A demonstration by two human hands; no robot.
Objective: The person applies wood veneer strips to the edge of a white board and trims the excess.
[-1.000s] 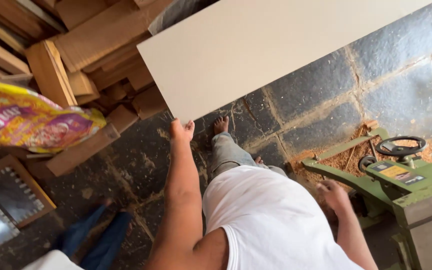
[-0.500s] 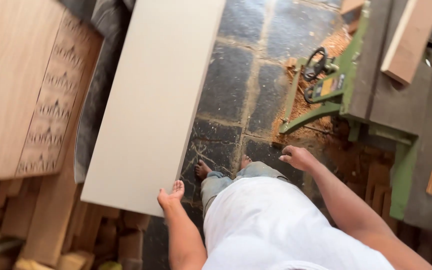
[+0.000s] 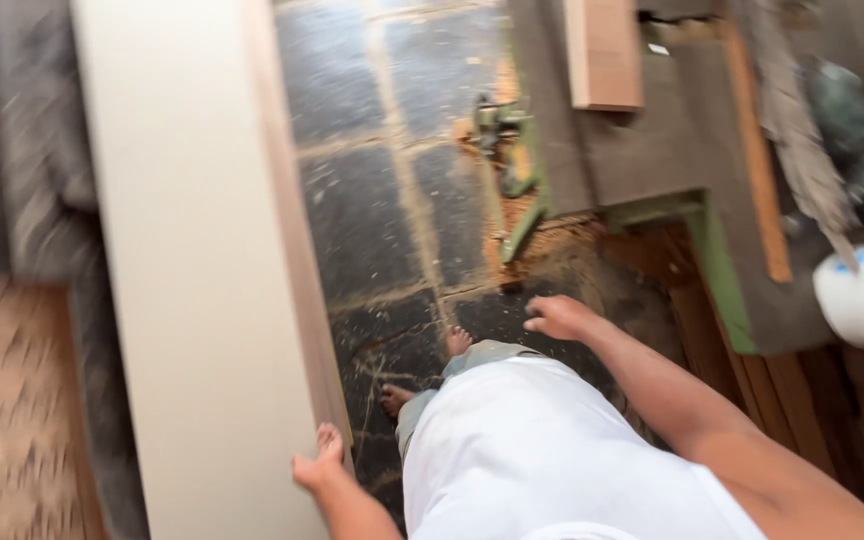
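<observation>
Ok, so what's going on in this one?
A person in a white shirt stands barefoot on a dark stone floor, carrying a long pale board. The left hand grips the board's lower edge; the right hand hangs free, holding nothing. To the right stands a green woodworking machine with sawdust at its base and a wood plank on top.

board (image 3: 192, 260): smooth matt cream laminate, raw wood edge; floor (image 3: 372, 200): rough dark stone
</observation>
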